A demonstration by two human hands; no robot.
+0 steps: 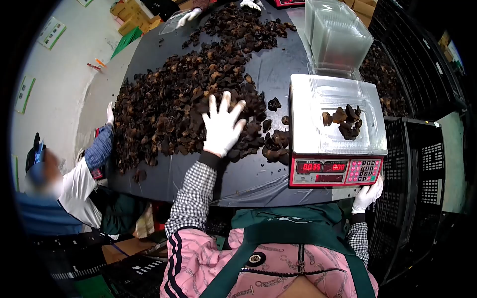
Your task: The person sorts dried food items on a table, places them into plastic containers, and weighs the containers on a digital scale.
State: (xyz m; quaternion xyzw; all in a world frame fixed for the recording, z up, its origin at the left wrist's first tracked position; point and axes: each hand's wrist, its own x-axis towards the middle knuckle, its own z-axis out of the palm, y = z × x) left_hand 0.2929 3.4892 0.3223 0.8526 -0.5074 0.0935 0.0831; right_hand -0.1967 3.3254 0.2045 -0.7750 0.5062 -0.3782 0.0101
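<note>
My left hand (222, 126), in a white glove, lies palm down with fingers spread on a large heap of dark wood ear mushrooms (164, 107). My right hand (367, 194), also gloved, touches the front right corner of the digital scale (336, 171); its fingers extend along the edge, partly hidden, and no held object shows. On the metal pan sits a clear plastic tray (323, 89) with several wood ear pieces (344, 118) in it. Red digits glow on the display. A few loose mushrooms (274, 104) lie between the heap and the scale.
Stacked clear plastic trays (340, 37) stand behind the scale. Black crates (422, 164) line the right side, one holding more mushrooms (380, 74). A co-worker (74, 193) is at the left edge; another person's gloved hand (189, 17) is at the far end of the table.
</note>
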